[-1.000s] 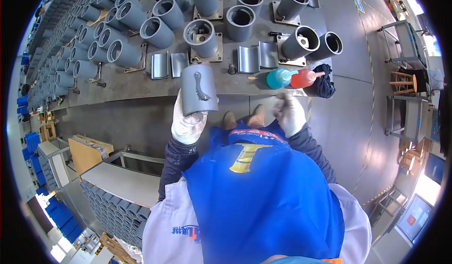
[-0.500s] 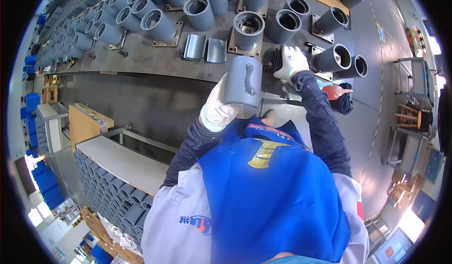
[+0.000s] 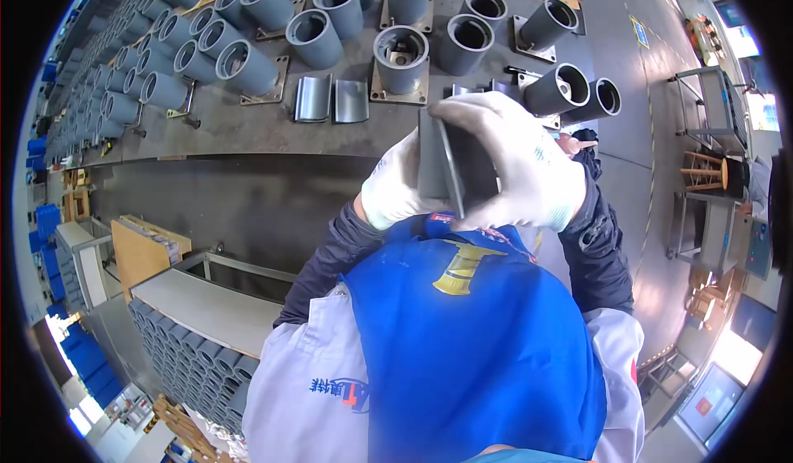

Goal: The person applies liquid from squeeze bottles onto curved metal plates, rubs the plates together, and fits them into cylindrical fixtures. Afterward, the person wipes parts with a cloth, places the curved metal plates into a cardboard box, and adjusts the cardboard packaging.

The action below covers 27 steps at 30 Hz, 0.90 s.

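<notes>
My left hand (image 3: 391, 184), in a white glove, is closed around a grey cylinder (image 3: 431, 161) held above the table's near edge. The cylinder is mostly hidden behind what the other hand holds. Gloved in white as well, my right hand (image 3: 533, 161) grips a dark curved plate (image 3: 475, 167) by its edges, thumb and fingers at opposite ends. The plate stands on edge right at the cylinder's side, overlapping it in this view. Two grey curved plates, a left one (image 3: 313, 99) and a right one (image 3: 351, 101), lie on the table beyond my left hand.
Grey cylinders stand across the dark table (image 3: 239, 132), some on square metal base plates such as this one (image 3: 400, 87). A pinkish-red bottle (image 3: 572, 143) lies by the right edge near dark cloth (image 3: 588, 153). Stacked grey tubes (image 3: 190, 356) fill a rack at lower left.
My right hand has lifted a dark curved plate off the table and brought it to the cylinder. The cylinder's side with the dark wet streak no longer shows. The view has shifted slightly.
</notes>
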Each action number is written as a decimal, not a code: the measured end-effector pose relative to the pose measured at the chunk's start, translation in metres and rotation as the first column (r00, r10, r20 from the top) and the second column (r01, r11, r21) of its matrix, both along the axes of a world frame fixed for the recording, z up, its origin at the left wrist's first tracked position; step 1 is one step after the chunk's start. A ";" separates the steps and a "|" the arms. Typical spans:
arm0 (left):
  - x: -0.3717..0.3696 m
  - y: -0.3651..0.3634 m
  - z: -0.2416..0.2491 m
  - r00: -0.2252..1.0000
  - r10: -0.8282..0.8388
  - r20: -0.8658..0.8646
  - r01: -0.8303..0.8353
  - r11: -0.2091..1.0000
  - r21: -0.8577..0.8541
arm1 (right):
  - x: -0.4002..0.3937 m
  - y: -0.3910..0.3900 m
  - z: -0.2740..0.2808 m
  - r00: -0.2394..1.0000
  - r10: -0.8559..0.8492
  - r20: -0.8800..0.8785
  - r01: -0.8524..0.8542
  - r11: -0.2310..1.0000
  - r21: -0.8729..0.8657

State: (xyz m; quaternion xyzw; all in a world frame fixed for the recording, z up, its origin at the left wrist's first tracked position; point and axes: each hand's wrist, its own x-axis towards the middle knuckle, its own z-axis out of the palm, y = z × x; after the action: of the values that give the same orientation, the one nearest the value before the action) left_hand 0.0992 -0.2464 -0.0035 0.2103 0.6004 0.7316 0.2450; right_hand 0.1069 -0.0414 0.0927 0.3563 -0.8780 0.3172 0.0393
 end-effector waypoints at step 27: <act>-0.001 0.053 0.039 0.970 -0.106 -0.218 0.049 0.967 -0.251 | 0.029 0.086 -0.023 0.936 -0.285 0.206 0.273 0.958 0.087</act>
State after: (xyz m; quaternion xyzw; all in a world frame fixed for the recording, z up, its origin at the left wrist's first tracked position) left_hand 0.0984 -0.1930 0.0359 0.2848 0.7014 0.6128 0.2266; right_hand 0.1363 0.0449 0.0698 0.1925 -0.9273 0.3201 -0.0220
